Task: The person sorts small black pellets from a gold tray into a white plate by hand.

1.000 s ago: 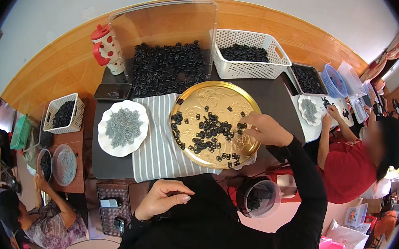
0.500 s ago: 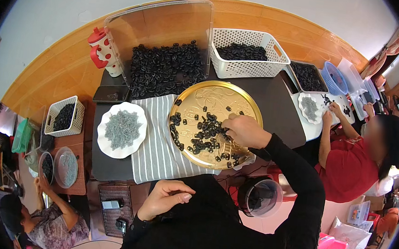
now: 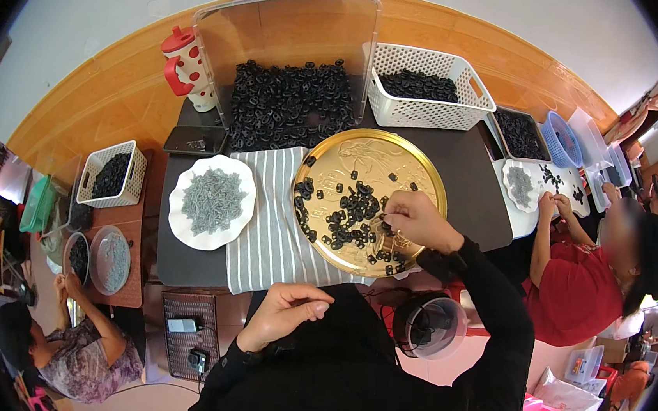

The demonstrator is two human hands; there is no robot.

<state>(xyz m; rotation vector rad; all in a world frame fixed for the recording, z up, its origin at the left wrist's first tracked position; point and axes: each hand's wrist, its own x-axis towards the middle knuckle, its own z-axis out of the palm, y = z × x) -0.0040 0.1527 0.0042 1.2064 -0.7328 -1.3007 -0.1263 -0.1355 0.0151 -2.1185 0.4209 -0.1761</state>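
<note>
A round gold tray (image 3: 365, 155) holds a scattered heap of small black pieces (image 3: 358, 208), which look like plastic. My right hand (image 3: 422, 220) is over the tray's right side, its fingertips pinched together at the edge of the heap. What lies between those fingers is hidden. My left hand (image 3: 282, 316) hovers in front of my body, nearer than the striped cloth (image 3: 264, 235), with thumb and curled fingers brought together. I cannot make out whether it holds anything. Left of the tray, a scalloped white plate (image 3: 176, 223) carries a pile of small grey metal-looking parts (image 3: 214, 202).
Behind the tray are a clear bin (image 3: 286, 26) of black pieces and a white perforated basket (image 3: 431, 116). A spotted tumbler (image 3: 192, 72) and a dark phone-like slab (image 3: 195, 140) stand back left. People work at the left (image 3: 92, 365) and right (image 3: 583, 294). A round bin (image 3: 443, 329) stands below the table.
The whole view has shifted slightly. My right fingertips have moved a little nearer to me across the tray. My left hand keeps nearly the same pose.
</note>
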